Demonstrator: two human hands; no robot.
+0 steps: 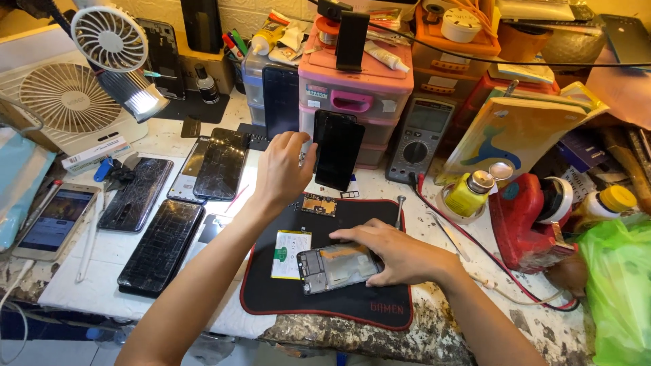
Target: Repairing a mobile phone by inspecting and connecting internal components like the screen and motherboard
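Observation:
An opened phone body point(333, 267) lies on a black work mat point(352, 305) with a red border. My right hand point(390, 249) rests on the phone body's right side, fingers flat on it. My left hand point(283, 169) is raised beyond the mat, fingers pinched near the edge of a black phone screen point(337, 150) that leans upright against pink drawers point(356, 95). What the fingertips pinch is too small to tell. A white battery point(290, 253) and a small circuit board point(319, 204) lie on the mat.
Several cracked black phones point(161, 245) lie at left, beside a lit phone point(53, 218) and white fans point(68, 98). A multimeter point(420, 139), a yellow bottle point(469, 192), a red tool stand point(525, 217) and a green bag point(620, 285) crowd the right. Tweezers point(447, 234) lie by the mat.

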